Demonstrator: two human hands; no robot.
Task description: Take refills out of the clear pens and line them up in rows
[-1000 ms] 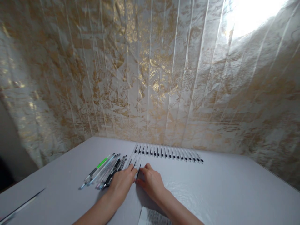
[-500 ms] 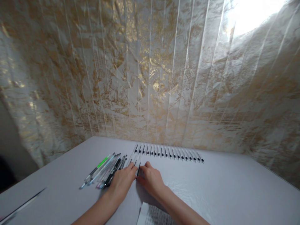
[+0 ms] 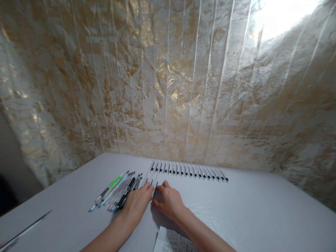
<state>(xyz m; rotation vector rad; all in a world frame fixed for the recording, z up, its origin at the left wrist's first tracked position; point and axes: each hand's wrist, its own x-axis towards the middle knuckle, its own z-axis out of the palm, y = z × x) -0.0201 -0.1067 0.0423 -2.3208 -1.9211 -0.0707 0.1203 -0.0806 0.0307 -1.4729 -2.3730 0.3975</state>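
Note:
A clear pen with a black refill (image 3: 155, 189) lies on the white table between my two hands. My right hand (image 3: 170, 200) has its thumb and forefinger closed at the pen's right side. From the left, the fingertips of my left hand (image 3: 139, 201) are curled in against the same pen; their exact hold is partly hidden. More clear pens show just beyond my left fingers. Farther back, several matching pens (image 3: 177, 170) lie side by side in a long row.
Beside my left hand is a loose bunch of mixed pens (image 3: 115, 192), one with a bright green section (image 3: 114, 181). A printed sheet (image 3: 174, 241) lies at the front under my right forearm. A thin dark-and-white stick (image 3: 28, 226) rests at far left. Patterned shiny curtain (image 3: 173, 80) hangs behind the table (image 3: 252, 210).
My right thumb has shifted very slightly left near the pen's lower end. Otherwise the hands and pens look the same.

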